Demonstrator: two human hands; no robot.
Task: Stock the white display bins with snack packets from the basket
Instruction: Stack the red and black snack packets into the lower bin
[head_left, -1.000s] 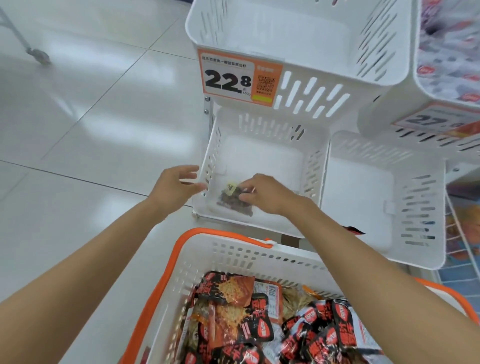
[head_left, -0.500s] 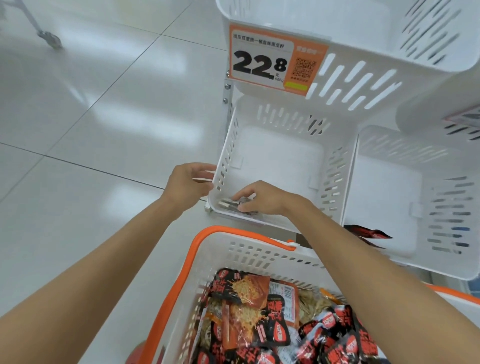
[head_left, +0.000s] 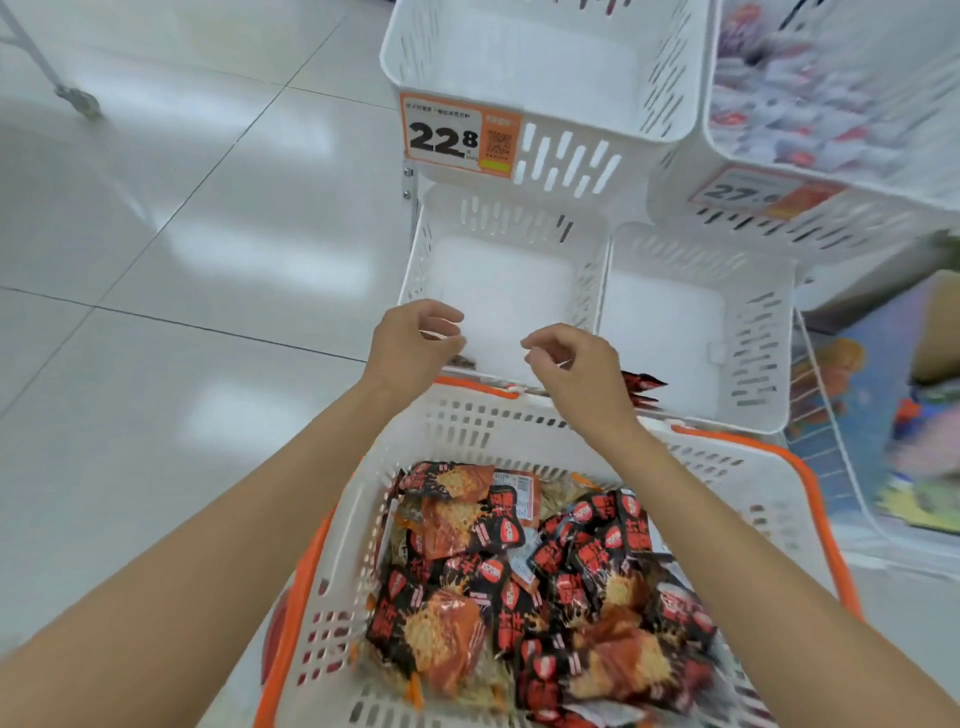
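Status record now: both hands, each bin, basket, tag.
left hand: loosely curled, holds nothing, over lower left bin front edge
right hand: loosely curled, holds nothing
lower left bin: one dark packet at front, mostly hidden
lower right bin: red-black packet at front
top bin: no packets visible
basket: many packets
price tag: 22.8, on top bin

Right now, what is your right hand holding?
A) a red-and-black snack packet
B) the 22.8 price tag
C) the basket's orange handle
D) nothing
D: the right hand hangs with loosely curled fingers and nothing between them, at the front of the lower-left bin, while the snack packets lie in the basket below.
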